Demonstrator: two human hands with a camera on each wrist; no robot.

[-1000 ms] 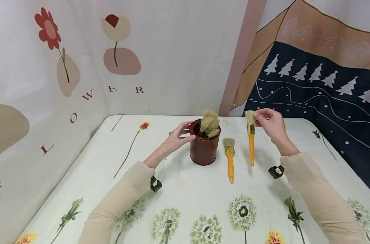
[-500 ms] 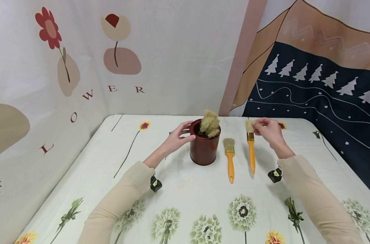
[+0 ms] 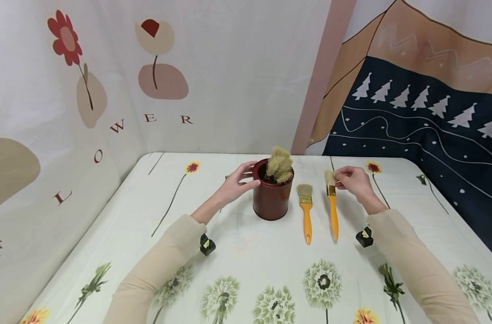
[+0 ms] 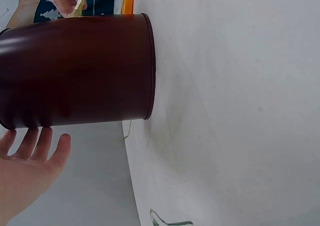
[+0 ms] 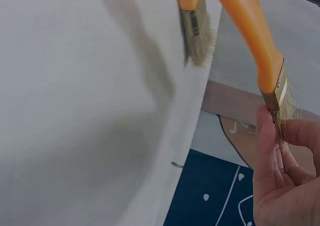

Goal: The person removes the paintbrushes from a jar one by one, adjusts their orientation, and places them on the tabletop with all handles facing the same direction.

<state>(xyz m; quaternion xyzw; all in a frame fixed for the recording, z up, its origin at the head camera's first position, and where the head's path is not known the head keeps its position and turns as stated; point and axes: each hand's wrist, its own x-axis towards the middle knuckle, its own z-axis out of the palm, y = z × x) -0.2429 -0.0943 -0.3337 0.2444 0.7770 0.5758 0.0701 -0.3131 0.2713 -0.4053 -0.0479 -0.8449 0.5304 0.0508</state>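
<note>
A dark red can (image 3: 271, 200) stands mid-table with several bristle brushes (image 3: 279, 164) upright in it. My left hand (image 3: 241, 179) rests against its left side near the rim with fingers nearly straight; the left wrist view shows the can (image 4: 75, 70) and the flat left hand (image 4: 30, 173) beside it. My right hand (image 3: 338, 178) pinches the bristle end of an orange-handled brush (image 3: 332, 216), whose handle points toward me low over the cloth. A second orange brush (image 3: 306, 213) lies just left of it. The right wrist view shows the held brush (image 5: 252, 35), my right hand (image 5: 277, 136) and the lying brush (image 5: 192, 20).
The table wears a white cloth (image 3: 250, 270) printed with flowers. Printed fabric walls close it in at the back, left and right. Black wrist cameras (image 3: 207, 245) (image 3: 364, 236) hang under both sleeves.
My right hand has come down and toward me with the brush, bringing it low beside the lying brush. The left hand and the can have not moved.
</note>
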